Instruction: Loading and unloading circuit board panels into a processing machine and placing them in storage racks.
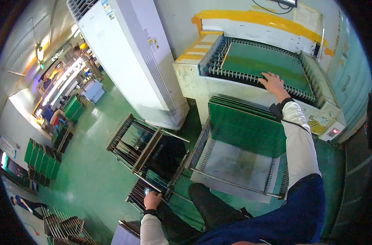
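Note:
My right hand [274, 85] reaches to the front edge of a roller conveyor machine [251, 89], fingers spread over its row of toothed rollers. Beside the fingertips, a large green panel [261, 61] lies flat on the rollers. Under that arm, several green panels [245, 126] stand upright in a slotted metal rack [227, 185], with a pale sheet [235, 159] at its bottom. My left hand [152, 200] is low down, closed, with a small pale bluish thing [147, 190] at its fingers that I cannot make out. It is next to a dark slotted rack [147, 149] holding dark and glassy sheets.
A tall white air conditioner cabinet [133, 53] stands left of the machine. Stacked green panels [43, 161] stand at the far left, with metal racks [67, 226] at lower left. Several people work at a lit bench [61, 83] far back. A red-lit control box [334, 131] is at the right.

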`<state>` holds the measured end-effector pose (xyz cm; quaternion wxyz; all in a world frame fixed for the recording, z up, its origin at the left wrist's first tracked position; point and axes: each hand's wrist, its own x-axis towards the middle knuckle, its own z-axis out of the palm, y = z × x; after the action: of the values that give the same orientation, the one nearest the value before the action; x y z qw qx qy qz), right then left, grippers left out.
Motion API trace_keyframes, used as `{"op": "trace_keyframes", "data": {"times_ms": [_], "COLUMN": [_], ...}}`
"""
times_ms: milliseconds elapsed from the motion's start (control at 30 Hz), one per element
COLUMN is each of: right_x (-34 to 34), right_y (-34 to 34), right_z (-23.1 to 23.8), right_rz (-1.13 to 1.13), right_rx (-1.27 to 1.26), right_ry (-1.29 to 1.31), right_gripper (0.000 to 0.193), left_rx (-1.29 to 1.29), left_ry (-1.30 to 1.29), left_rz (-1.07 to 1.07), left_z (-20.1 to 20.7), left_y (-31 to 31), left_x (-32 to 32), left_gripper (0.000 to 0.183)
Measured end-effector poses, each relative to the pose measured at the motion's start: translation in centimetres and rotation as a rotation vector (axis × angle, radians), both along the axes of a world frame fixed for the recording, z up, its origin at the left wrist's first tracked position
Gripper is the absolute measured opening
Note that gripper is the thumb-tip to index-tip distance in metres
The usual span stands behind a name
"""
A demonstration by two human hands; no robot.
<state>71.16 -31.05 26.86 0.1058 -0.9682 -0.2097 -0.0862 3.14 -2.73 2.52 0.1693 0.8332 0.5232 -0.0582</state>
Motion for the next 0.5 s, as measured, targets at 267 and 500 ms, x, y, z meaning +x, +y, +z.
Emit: {"op": "trace_keyframes", "data": {"times_ms": [267, 500], "right_x": [-0.4, -6.8], "right_y": [0.6, 1.0], "right_z": [-0.1, -3.3], "right_rz": [0.050, 0.477], "right_rx": [-0.014, 0.267], "right_ry": [-0.099, -0.257], "right_gripper": [0.062, 0.049], "left_rx": [0.007, 0.011], "left_ry": [0.019, -0.026], "left_rz": [-0.022, -0.013], "left_z": [-0.8, -0.1], "left_y": [0.6, -0.1], "left_x": [-0.7, -0.5], "left_gripper": [0.037, 0.036]}}
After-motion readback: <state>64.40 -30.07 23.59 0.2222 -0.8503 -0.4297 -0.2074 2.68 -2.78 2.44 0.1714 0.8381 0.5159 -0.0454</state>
